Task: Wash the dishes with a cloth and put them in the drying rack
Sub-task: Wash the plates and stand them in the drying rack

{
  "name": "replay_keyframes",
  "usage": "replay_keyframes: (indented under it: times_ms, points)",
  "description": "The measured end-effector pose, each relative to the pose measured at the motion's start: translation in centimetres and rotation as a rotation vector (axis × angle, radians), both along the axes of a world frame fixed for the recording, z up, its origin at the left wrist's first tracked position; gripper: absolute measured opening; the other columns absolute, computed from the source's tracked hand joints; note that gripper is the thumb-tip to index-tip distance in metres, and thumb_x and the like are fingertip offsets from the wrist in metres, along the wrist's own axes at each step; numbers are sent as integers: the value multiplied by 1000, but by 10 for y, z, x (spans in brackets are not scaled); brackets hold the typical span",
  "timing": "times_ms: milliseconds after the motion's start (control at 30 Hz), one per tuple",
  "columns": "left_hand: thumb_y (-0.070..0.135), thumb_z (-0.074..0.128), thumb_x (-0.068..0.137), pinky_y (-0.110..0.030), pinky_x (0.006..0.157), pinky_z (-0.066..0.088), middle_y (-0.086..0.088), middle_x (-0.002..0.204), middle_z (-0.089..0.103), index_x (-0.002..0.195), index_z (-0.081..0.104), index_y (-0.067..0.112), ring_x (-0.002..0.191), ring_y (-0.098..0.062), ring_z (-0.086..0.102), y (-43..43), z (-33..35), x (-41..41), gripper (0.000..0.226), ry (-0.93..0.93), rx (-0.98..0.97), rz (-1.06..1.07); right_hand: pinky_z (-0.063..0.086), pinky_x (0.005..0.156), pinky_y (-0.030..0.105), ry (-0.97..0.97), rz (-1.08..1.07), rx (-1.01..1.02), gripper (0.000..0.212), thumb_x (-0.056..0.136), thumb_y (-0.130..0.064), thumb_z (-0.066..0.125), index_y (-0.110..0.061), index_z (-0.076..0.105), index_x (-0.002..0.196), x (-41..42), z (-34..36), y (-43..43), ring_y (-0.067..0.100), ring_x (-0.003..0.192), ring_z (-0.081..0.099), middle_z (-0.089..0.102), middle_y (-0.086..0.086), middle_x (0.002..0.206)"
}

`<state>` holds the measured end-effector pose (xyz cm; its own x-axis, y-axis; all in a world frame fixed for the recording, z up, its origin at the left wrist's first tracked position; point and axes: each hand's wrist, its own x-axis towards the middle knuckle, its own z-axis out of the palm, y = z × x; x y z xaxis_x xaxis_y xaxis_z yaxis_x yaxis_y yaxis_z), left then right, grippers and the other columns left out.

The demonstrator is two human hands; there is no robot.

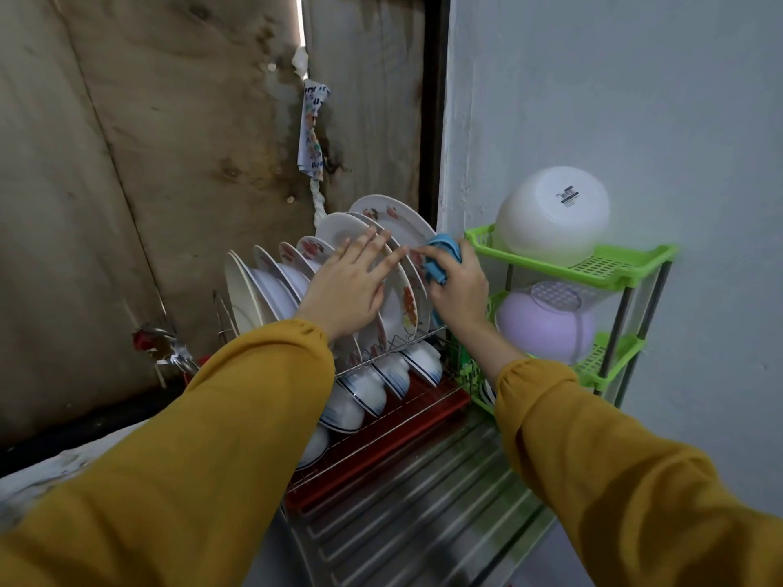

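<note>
While plates (271, 290) fill the rack (426, 333) (bowls (423, 363) below), left hand (347, 283) spread flat, right hand (459, 292) gripping cloth (440, 256).

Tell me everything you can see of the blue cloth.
The blue cloth is small, light blue and looks like soft fabric. It is bunched in the grip of the right hand, which curls round it. It seems to press on the rim of a floral plate standing in the rack.

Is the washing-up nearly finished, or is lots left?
Looks mostly done: plates stand upright in the drying rack, bowls upturned beneath. In hand: left hand rests flat on the plates, right hand grips the blue cloth beside them. Left: no unwashed dishes in view.
</note>
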<state>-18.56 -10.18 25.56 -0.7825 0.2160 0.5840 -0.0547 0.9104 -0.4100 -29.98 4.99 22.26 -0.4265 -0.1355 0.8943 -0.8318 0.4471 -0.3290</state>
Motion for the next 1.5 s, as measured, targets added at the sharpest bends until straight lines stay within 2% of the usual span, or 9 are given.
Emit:
replay_keyframes:
  times_ms: [67, 133, 500, 667, 767, 900, 1167, 1333, 1500]
  points:
    - [25, 44, 95, -45, 116, 28, -18, 154, 33, 151, 31, 16, 144, -33, 28, 1, -2, 1, 58, 12, 23, 2, 50, 68, 33, -36, 24, 51, 37, 75, -1, 66, -19, 73, 107, -2, -7, -3, 36, 92, 60, 59, 16, 107]
    - [24, 47, 93, -45, 114, 31, -18, 152, 36, 150, 34, 13, 144, -34, 28, 3, -2, 4, 59, 15, 42, 15, 46, 70, 30, -88, 41, 77, 45, 71, 7, 66, -18, 73, 108, -1, -12, -4, 37, 91, 60, 59, 17, 108]
    - [23, 52, 85, -47, 103, 43, -22, 138, 50, 141, 45, 2, 134, -40, 40, 12, -2, 13, 59, 20, 56, 99, 43, 83, 26, -219, 142, 113, 48, 74, 9, 62, -19, 72, 112, 3, -26, 17, 33, 101, 57, 55, 14, 119]
    - [25, 52, 90, -47, 110, 37, -21, 147, 42, 147, 37, 5, 140, -38, 33, 14, -5, 12, 62, 20, 78, 88, 53, 78, 39, -209, 107, 34, 49, 72, 9, 62, -20, 72, 110, 15, -30, 25, 34, 102, 56, 54, 13, 117]
    - [25, 47, 94, -46, 118, 25, -17, 158, 24, 153, 26, 12, 147, -33, 18, 16, -4, 15, 64, -8, 153, 79, 52, 79, 42, -131, 95, -47, 50, 69, 10, 62, -16, 72, 109, 28, -32, 29, 38, 104, 54, 54, 17, 114]
    - [23, 46, 95, -41, 121, 5, -11, 163, 4, 156, 15, 17, 151, -25, 5, 26, -17, 36, 69, 1, 283, 64, 44, 89, 32, -94, 173, -109, 49, 69, 11, 62, -15, 72, 109, 61, -31, 34, 31, 107, 52, 52, 16, 117]
    - [26, 42, 92, -40, 119, 7, -9, 161, 19, 152, 29, 17, 149, -23, 12, 40, -79, 114, 62, 100, 484, 69, 34, 89, 2, -189, 355, -125, 35, 79, 7, 66, -14, 71, 107, 136, -54, 21, 11, 100, 48, 52, 11, 114]
    - [27, 43, 89, -46, 119, 17, -10, 159, 26, 150, 33, 16, 148, -24, 16, 32, -109, 181, 62, 134, 588, 158, 33, 90, -1, -305, 522, -81, 49, 75, 10, 67, -26, 69, 108, 195, -77, -1, 3, 101, 44, 46, 2, 113]
    - [33, 36, 88, -48, 120, 17, -8, 159, 25, 151, 32, 18, 149, -26, 14, 11, -136, 272, 65, 135, 672, 344, 32, 93, 0, -421, 656, 49, 46, 76, 5, 73, -23, 69, 112, 264, -106, -36, 20, 111, 51, 50, 10, 124]
